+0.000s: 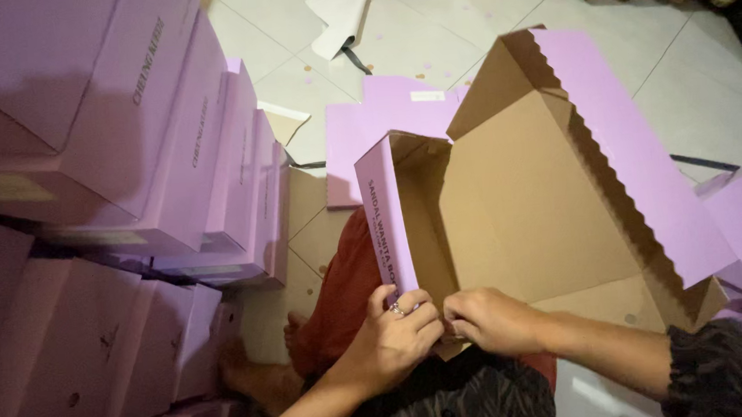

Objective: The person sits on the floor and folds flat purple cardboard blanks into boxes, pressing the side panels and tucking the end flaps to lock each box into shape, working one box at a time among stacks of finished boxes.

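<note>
Both hands [438, 328] pinch the lilac corrugated-cardboard box [520, 197] at its corner

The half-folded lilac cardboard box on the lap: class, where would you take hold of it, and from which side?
Probably grip the lilac box by its near corner, from the person's side, where the left hand and right hand already pinch it. The upright side wall there gives a firm edge; the raised scalloped lid would likely flex.

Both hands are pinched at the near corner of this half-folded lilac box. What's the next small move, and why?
Probably press the near-corner flap down inside the open box. The left hand grips the upright lilac side wall, the right hand pinches cardboard beside it, and that corner looks unlocked while the scalloped lid stands open.
</note>
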